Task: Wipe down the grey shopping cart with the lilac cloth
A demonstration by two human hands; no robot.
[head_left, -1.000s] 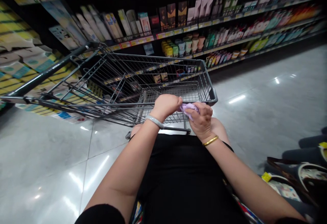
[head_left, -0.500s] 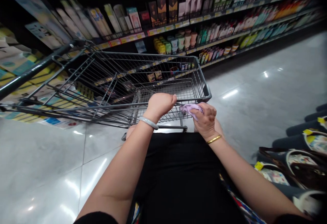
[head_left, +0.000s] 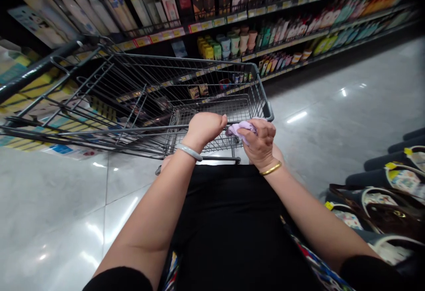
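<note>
Two smooth, rounded bangles [head_left: 270, 169], 11 and 1 o'clock. Left hand [head_left: 207, 127]: fingers curled, can't tell if holding. Right hand [head_left: 260, 143] grips one crumpled lilac cloth [head_left: 244, 127], 3 o'clock of left. Beyond, 11 o'clock: one metal-wire cart [head_left: 268, 111].

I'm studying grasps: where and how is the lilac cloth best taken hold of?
Probably pinch the lilac cloth by its bunched free end, coming from the left: that end sticks out past the right hand, whose fingers curl over the rest.
</note>
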